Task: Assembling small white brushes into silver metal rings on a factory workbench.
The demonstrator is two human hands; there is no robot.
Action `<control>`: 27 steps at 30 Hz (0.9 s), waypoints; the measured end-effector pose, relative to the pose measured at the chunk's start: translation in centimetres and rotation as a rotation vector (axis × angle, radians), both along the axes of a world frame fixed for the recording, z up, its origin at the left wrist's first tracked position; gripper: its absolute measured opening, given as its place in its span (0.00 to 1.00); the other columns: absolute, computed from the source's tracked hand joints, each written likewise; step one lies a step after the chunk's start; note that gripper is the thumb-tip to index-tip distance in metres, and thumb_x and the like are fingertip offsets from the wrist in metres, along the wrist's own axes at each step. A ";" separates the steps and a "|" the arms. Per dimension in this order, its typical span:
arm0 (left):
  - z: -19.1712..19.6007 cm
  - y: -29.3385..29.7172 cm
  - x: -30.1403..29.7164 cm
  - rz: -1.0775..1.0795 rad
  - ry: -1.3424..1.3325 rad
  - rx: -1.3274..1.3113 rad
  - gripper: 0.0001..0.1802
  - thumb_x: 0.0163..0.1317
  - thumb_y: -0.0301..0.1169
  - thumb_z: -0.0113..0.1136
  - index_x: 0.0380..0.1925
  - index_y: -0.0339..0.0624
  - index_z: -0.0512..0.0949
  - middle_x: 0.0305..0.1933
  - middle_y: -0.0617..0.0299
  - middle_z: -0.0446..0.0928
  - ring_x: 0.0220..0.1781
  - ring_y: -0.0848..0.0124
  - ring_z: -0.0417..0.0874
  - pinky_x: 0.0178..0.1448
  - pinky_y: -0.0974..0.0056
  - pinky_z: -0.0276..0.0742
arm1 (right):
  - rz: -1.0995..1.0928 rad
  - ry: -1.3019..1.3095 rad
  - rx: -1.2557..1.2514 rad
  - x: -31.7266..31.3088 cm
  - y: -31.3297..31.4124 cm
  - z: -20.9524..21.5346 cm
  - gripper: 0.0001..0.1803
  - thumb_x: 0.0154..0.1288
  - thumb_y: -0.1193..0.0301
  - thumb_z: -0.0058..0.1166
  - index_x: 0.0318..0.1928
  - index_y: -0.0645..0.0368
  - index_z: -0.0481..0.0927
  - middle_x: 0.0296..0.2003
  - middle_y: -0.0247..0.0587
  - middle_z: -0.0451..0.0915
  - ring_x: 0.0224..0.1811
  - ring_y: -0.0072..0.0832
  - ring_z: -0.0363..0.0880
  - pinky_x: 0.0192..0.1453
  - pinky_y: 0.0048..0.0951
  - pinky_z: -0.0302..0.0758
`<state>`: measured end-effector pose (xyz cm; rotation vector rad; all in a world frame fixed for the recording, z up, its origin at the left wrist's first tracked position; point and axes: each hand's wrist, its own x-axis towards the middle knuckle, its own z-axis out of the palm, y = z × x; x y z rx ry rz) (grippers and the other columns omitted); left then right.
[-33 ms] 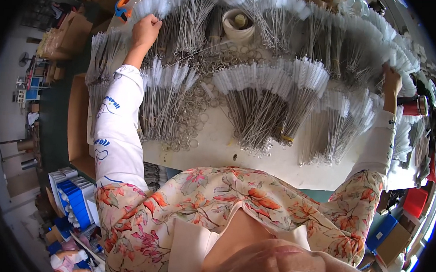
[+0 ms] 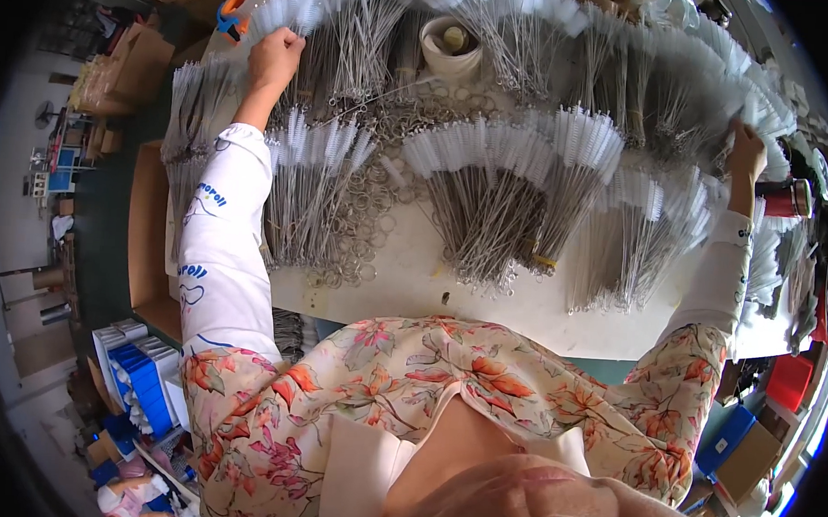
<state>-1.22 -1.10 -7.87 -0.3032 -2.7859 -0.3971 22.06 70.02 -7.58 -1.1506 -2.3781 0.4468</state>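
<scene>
White tabletop (image 2: 541,326) bearing clustered white-bristled metal-wire brushes (image 2: 478,201)
The bare left hand (image 2: 274,59) is closed beside upper-left bristles, contents hidden; the bare right hand (image 2: 746,154) is among far-right brushes, grip unclear; small round metal rings (image 2: 348,274) lie between clusters.

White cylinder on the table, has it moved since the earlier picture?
No. The white cylinder shows no clear shift on the table, judged against the brushes just right of it.
</scene>
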 end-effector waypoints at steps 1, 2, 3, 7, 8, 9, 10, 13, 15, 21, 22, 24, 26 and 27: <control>0.2 0.2 0.0 0.040 0.031 -0.031 0.13 0.54 0.42 0.57 0.27 0.45 0.79 0.27 0.56 0.79 0.33 0.58 0.80 0.38 0.61 0.73 | -0.006 -0.003 0.004 0.5 -0.6 1.1 0.26 0.49 0.44 0.55 0.43 0.47 0.82 0.37 0.43 0.82 0.44 0.37 0.79 0.52 0.32 0.70; 0.4 0.3 0.0 0.081 0.063 -0.062 0.13 0.55 0.43 0.55 0.27 0.46 0.79 0.26 0.55 0.79 0.33 0.57 0.80 0.38 0.60 0.73 | -0.006 0.115 0.069 1.0 -1.3 2.4 0.26 0.49 0.45 0.56 0.42 0.48 0.82 0.36 0.41 0.82 0.42 0.34 0.79 0.50 0.30 0.70; 0.9 0.2 -0.1 0.083 0.086 -0.093 0.14 0.56 0.45 0.53 0.27 0.47 0.79 0.25 0.54 0.78 0.33 0.55 0.79 0.38 0.57 0.72 | -0.004 0.235 0.132 1.4 -2.0 3.8 0.25 0.48 0.45 0.58 0.41 0.48 0.83 0.35 0.39 0.83 0.41 0.30 0.80 0.49 0.28 0.71; 5.0 -0.2 -0.8 0.082 0.390 -0.034 0.14 0.56 0.44 0.48 0.28 0.51 0.80 0.30 0.52 0.79 0.34 0.48 0.78 0.40 0.51 0.74 | 0.173 0.615 0.034 3.0 -8.1 8.8 0.17 0.56 0.58 0.59 0.40 0.55 0.83 0.29 0.32 0.82 0.32 0.17 0.76 0.39 0.20 0.70; 7.1 0.7 -0.6 0.059 0.476 0.072 0.14 0.55 0.44 0.48 0.28 0.52 0.80 0.31 0.50 0.78 0.34 0.46 0.78 0.39 0.50 0.74 | 0.415 0.718 -0.137 3.9 -9.4 9.7 0.15 0.58 0.61 0.56 0.40 0.58 0.83 0.25 0.30 0.78 0.28 0.15 0.72 0.36 0.19 0.68; 8.9 0.6 -0.8 0.049 0.466 0.037 0.14 0.56 0.43 0.48 0.31 0.53 0.80 0.31 0.56 0.80 0.34 0.52 0.79 0.39 0.54 0.74 | 0.665 0.813 -0.317 4.4 -11.4 10.6 0.14 0.61 0.64 0.54 0.40 0.60 0.82 0.21 0.28 0.73 0.24 0.14 0.68 0.32 0.17 0.66; 10.5 0.0 -1.4 0.044 0.458 0.000 0.14 0.56 0.43 0.49 0.35 0.53 0.80 0.31 0.62 0.81 0.34 0.58 0.81 0.39 0.59 0.75 | 0.533 0.973 -0.673 4.1 -15.3 11.8 0.12 0.63 0.67 0.50 0.39 0.64 0.79 0.19 0.26 0.64 0.21 0.13 0.60 0.27 0.15 0.61; 12.0 -3.1 -3.8 -0.083 0.022 0.244 0.15 0.59 0.40 0.48 0.37 0.46 0.80 0.26 0.66 0.78 0.29 0.67 0.81 0.31 0.63 0.75 | 1.079 0.924 -1.163 4.7 -21.3 11.8 0.09 0.67 0.69 0.43 0.32 0.61 0.70 0.22 0.27 0.62 0.23 0.17 0.61 0.32 0.21 0.66; 11.8 -1.7 -2.3 -0.147 -0.314 0.394 0.15 0.60 0.38 0.48 0.39 0.44 0.79 0.24 0.66 0.75 0.27 0.71 0.80 0.29 0.65 0.75 | 1.233 0.846 -1.307 5.7 -26.0 11.2 0.10 0.69 0.68 0.41 0.36 0.62 0.71 0.24 0.31 0.66 0.27 0.20 0.66 0.35 0.23 0.69; 8.9 4.3 14.6 -0.241 -0.776 0.380 0.17 0.65 0.41 0.46 0.41 0.41 0.77 0.23 0.75 0.61 0.15 0.88 0.55 0.15 0.80 0.47 | 1.318 0.760 -1.670 5.9 -35.6 6.5 0.11 0.70 0.66 0.37 0.41 0.58 0.70 0.46 0.42 0.74 0.48 0.30 0.74 0.59 0.42 0.69; 8.3 4.1 16.3 -0.331 -0.839 0.494 0.18 0.65 0.41 0.47 0.39 0.38 0.78 0.22 0.75 0.61 0.16 0.88 0.55 0.15 0.79 0.48 | 1.290 0.760 -1.711 5.9 -36.8 6.3 0.11 0.71 0.66 0.35 0.40 0.58 0.70 0.47 0.42 0.74 0.49 0.32 0.74 0.61 0.44 0.68; 7.7 4.5 19.8 -0.516 -0.953 0.878 0.17 0.65 0.41 0.49 0.38 0.38 0.79 0.22 0.74 0.63 0.18 0.86 0.58 0.18 0.78 0.53 | 1.259 0.779 -1.715 5.9 -38.6 5.8 0.12 0.72 0.64 0.34 0.39 0.58 0.70 0.48 0.43 0.73 0.51 0.33 0.72 0.62 0.45 0.67; 6.9 7.1 22.7 -0.634 -0.814 1.060 0.17 0.65 0.40 0.50 0.38 0.38 0.79 0.22 0.74 0.65 0.19 0.85 0.59 0.20 0.78 0.55 | 1.230 0.789 -1.693 6.3 -39.9 5.7 0.13 0.72 0.64 0.34 0.40 0.58 0.70 0.48 0.43 0.73 0.53 0.32 0.71 0.62 0.44 0.66; 6.8 8.3 24.0 -0.728 -0.645 1.230 0.16 0.64 0.39 0.51 0.39 0.38 0.80 0.22 0.75 0.66 0.20 0.84 0.61 0.22 0.78 0.56 | 1.223 0.799 -1.685 6.3 -40.5 5.9 0.13 0.72 0.63 0.34 0.40 0.58 0.70 0.49 0.43 0.72 0.54 0.32 0.70 0.63 0.44 0.66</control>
